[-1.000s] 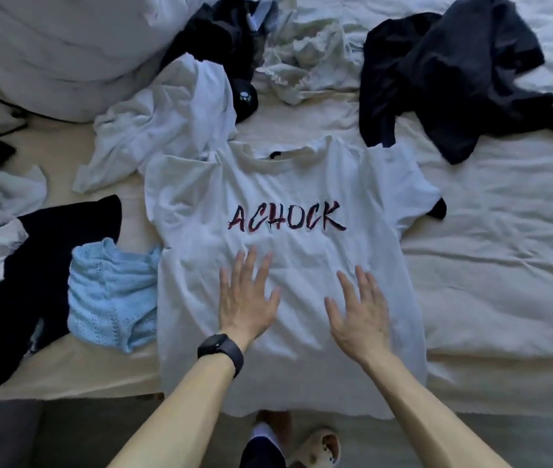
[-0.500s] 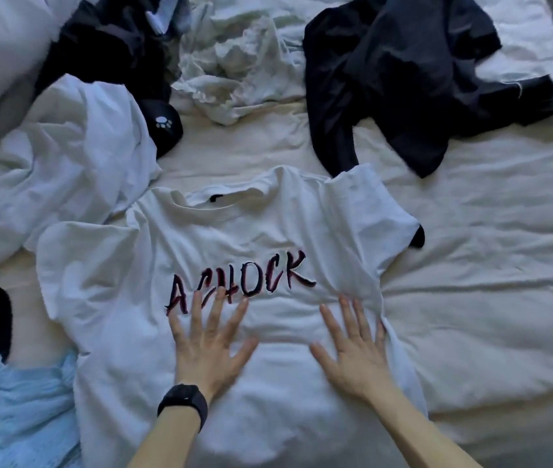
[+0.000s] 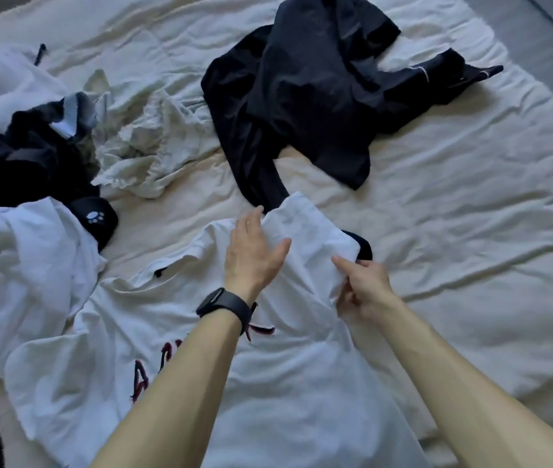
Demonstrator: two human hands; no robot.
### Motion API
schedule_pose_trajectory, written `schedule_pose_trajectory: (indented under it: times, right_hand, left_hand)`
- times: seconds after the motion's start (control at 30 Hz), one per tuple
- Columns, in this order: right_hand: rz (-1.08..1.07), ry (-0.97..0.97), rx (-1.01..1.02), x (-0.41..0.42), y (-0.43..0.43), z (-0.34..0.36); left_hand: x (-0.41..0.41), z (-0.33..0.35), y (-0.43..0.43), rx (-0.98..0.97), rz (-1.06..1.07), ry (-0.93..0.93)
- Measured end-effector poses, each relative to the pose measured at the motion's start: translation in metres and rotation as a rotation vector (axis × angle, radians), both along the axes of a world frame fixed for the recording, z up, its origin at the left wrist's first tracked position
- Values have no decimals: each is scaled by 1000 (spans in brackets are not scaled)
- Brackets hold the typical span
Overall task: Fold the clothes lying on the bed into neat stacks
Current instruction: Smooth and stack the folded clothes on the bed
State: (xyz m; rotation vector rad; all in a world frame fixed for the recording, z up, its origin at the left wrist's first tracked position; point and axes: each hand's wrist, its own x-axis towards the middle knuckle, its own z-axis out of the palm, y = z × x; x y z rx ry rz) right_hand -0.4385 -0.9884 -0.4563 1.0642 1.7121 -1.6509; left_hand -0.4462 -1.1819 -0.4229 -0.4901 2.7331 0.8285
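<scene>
A white T-shirt (image 3: 173, 336) with dark red lettering lies face up on the bed, its collar toward the far side. My left hand (image 3: 251, 251), with a black watch on the wrist, rests flat with straight fingers on the shirt's right shoulder. My right hand (image 3: 363, 288) pinches the edge of the right sleeve (image 3: 309, 231) by the armpit. My forearms hide most of the lettering.
A black garment (image 3: 319, 92) lies crumpled just beyond the sleeve. A cream garment (image 3: 146, 146) and a dark pile (image 3: 31, 157) with a paw-print item (image 3: 94, 217) sit at the far left. Another white shirt (image 3: 25, 258) lies left. The sheet (image 3: 471, 231) stretches to the right.
Both hands left the shirt's chest and moved up to its right shoulder and sleeve. The right hand now pinches the sleeve edge. The view shifted forward over the bed.
</scene>
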Motion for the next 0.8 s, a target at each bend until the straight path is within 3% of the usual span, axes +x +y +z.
schedule_pose_trajectory:
  times: [0.13, 0.17, 0.33, 0.4, 0.53, 0.63, 0.8]
  right_hand:
    - [6, 91, 7, 0, 24, 6]
    - [11, 136, 18, 2, 32, 8]
    - [-91, 375, 70, 16, 70, 0]
    - [-110, 330, 128, 20, 77, -13]
    - [-147, 78, 13, 23, 79, -23]
    - [-91, -3, 0, 19, 79, -16]
    - [-15, 101, 119, 12, 73, -20]
  left_hand:
    - [-64, -8, 4, -236, -82, -416]
    - [-74, -10, 4, -232, -108, -444]
    - [-108, -8, 37, 86, -180, -156]
    - [-113, -16, 49, 63, -252, -223]
    - [-119, -32, 65, 86, -72, -399]
    - [-133, -29, 84, -16, -198, -500]
    - [-156, -22, 101, 172, -299, -444]
